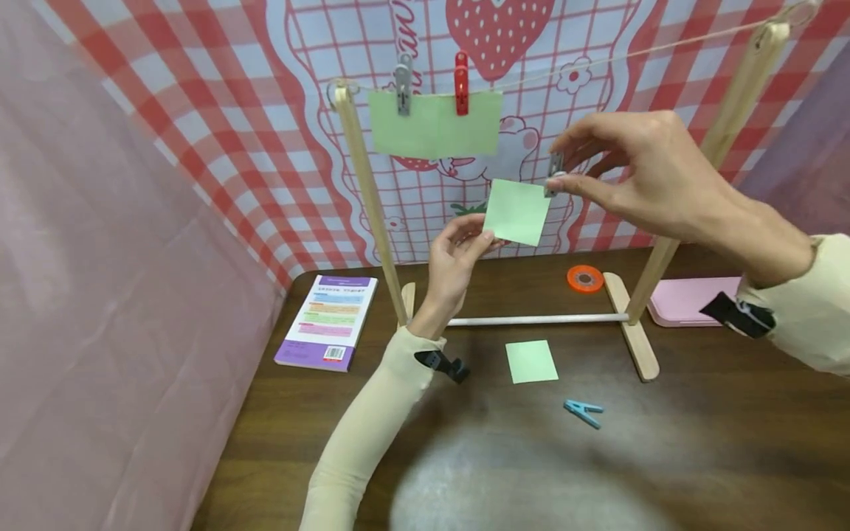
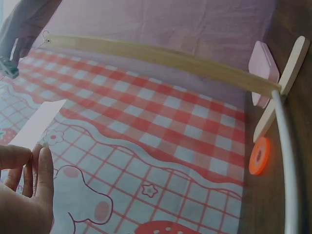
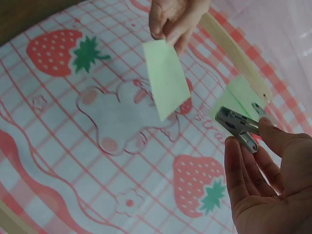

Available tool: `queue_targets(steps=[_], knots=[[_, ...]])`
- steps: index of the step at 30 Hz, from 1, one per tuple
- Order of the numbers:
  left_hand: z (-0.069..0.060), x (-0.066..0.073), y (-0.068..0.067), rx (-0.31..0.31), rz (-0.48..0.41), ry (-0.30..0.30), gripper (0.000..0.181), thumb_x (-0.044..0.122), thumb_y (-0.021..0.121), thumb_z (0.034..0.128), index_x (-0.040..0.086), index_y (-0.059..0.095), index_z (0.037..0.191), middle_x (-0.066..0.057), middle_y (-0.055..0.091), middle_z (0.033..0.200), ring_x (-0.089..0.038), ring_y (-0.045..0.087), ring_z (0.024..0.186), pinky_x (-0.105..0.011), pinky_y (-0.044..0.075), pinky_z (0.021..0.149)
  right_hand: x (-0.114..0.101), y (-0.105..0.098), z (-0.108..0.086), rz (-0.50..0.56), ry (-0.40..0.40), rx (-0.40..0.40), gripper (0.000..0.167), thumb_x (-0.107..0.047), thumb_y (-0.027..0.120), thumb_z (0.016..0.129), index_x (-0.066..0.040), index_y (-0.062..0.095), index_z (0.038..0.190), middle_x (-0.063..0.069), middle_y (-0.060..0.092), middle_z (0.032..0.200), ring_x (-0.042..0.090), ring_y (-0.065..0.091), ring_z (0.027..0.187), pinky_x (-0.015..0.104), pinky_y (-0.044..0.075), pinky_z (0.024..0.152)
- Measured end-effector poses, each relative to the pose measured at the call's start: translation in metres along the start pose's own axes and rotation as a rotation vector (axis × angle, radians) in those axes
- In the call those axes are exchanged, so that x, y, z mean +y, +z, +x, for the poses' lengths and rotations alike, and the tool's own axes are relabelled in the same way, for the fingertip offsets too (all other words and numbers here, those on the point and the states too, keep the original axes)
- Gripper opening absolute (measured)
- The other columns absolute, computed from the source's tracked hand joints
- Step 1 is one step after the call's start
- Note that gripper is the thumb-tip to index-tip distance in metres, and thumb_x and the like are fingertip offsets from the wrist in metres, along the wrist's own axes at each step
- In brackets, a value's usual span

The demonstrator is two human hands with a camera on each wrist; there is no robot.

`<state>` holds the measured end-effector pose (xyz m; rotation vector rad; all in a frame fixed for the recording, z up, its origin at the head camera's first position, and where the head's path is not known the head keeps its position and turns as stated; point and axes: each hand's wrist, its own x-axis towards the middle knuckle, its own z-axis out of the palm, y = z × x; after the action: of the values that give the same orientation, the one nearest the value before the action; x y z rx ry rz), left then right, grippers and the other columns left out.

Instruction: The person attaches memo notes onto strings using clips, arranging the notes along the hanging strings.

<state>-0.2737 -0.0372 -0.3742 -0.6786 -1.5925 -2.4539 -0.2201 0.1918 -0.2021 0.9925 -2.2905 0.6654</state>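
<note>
My left hand point(image 1: 454, 254) pinches a pale green paper square point(image 1: 518, 212) by its lower left corner, between thumb and fingers. To the right, my right hand point(image 1: 654, 169) holds a grey clothespin point(image 1: 554, 174) between thumb and fingertips. The right wrist view shows the clothespin point(image 3: 239, 127) apart from the held paper point(image 3: 167, 80). Above my left hand, green paper point(image 1: 434, 133) hangs from a string point(image 1: 637, 53), under a grey clothespin point(image 1: 403, 85) and a red clothespin point(image 1: 461, 82).
Wooden posts point(image 1: 372, 199) with a white crossbar point(image 1: 538, 320) carry the string. On the table lie another green paper square point(image 1: 531, 361), a blue clothespin point(image 1: 583, 413), a purple-white book point(image 1: 328, 321), an orange disc point(image 1: 585, 279) and a pink case point(image 1: 690, 299).
</note>
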Motion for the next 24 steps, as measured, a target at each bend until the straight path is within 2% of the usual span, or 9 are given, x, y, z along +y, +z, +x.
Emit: queue_targets(steps=[3,5,6,11,13,14,16,21,24], knots=[[0.008,0.005,0.002,0.001,-0.008,0.022,0.03,-0.011,0.059,0.0987,-0.016,0.055,0.128,0.002,0.067,0.106,-0.011,0.071,0.088,-0.026,0.064,0.088,-0.003,-0.008,0.01,-0.015,0.009,0.005,0.036,-0.004,0.088,0.083,-0.006,0.074,0.116,0.01,0.079,0.106,-0.031,0.05,0.095,-0.007,0.043,0.086],[0.012,0.008,0.003,0.005,0.001,0.032,0.029,-0.01,0.06,0.0986,-0.016,0.055,0.127,0.002,0.068,0.106,-0.012,0.071,0.088,-0.03,0.065,0.089,-0.005,-0.013,0.015,-0.035,0.017,0.01,0.035,-0.006,0.086,0.084,-0.005,0.073,0.117,0.011,0.079,0.107,-0.026,0.057,0.095,-0.007,0.043,0.085],[0.014,0.009,0.004,0.007,0.006,0.036,0.029,-0.01,0.061,0.0986,-0.015,0.056,0.127,0.002,0.067,0.107,-0.012,0.071,0.088,-0.033,0.065,0.092,-0.006,-0.015,0.018,-0.048,0.017,0.014,0.035,-0.006,0.086,0.085,-0.005,0.073,0.118,0.012,0.079,0.108,-0.019,0.064,0.095,-0.007,0.042,0.084],[0.021,0.012,0.009,0.026,-0.002,0.029,0.029,-0.01,0.062,0.0983,-0.013,0.057,0.126,0.002,0.067,0.107,-0.015,0.072,0.089,-0.061,0.055,0.106,-0.008,-0.021,0.032,-0.066,0.039,0.026,0.032,-0.009,0.083,0.089,-0.003,0.072,0.118,0.016,0.079,0.109,-0.022,0.064,0.09,-0.006,0.042,0.079],[0.024,0.012,0.012,0.031,-0.023,0.029,0.028,-0.01,0.061,0.0982,-0.012,0.057,0.126,0.002,0.067,0.106,-0.016,0.071,0.089,-0.066,0.05,0.108,-0.008,-0.023,0.037,-0.057,0.057,0.033,0.029,-0.01,0.082,0.09,-0.004,0.073,0.117,0.017,0.079,0.108,-0.035,0.049,0.086,-0.005,0.041,0.076],[0.026,0.013,0.013,0.033,-0.036,0.028,0.028,-0.011,0.061,0.0982,-0.011,0.057,0.126,0.002,0.066,0.106,-0.016,0.071,0.089,-0.067,0.049,0.109,-0.008,-0.024,0.039,-0.053,0.066,0.037,0.028,-0.01,0.082,0.09,-0.004,0.073,0.116,0.017,0.08,0.106,-0.035,0.049,0.086,-0.005,0.04,0.075],[0.029,0.014,0.016,0.038,-0.056,0.026,0.026,-0.011,0.061,0.098,-0.008,0.059,0.124,0.002,0.066,0.106,-0.015,0.071,0.089,-0.064,0.05,0.109,-0.008,-0.026,0.044,-0.058,0.069,0.049,0.026,-0.011,0.081,0.091,-0.003,0.074,0.115,0.017,0.08,0.104,-0.035,0.049,0.084,-0.003,0.039,0.074],[0.036,0.019,0.022,0.049,-0.099,0.032,0.025,-0.012,0.061,0.0969,-0.003,0.06,0.121,0.002,0.066,0.105,-0.012,0.072,0.088,-0.037,0.064,0.098,-0.008,-0.03,0.054,-0.068,0.097,0.069,0.023,-0.015,0.079,0.093,-0.003,0.075,0.112,-0.027,0.068,0.093,-0.027,0.053,0.081,0.006,0.04,0.071],[0.039,0.022,0.025,0.055,-0.113,0.043,0.027,-0.014,0.061,0.0962,-0.008,0.058,0.122,0.001,0.067,0.105,-0.012,0.072,0.087,-0.026,0.064,0.091,-0.009,-0.032,0.06,-0.064,0.148,0.073,0.024,-0.022,0.077,0.095,-0.005,0.076,0.112,-0.041,0.054,0.09,-0.021,0.056,0.082,0.011,0.04,0.071]])
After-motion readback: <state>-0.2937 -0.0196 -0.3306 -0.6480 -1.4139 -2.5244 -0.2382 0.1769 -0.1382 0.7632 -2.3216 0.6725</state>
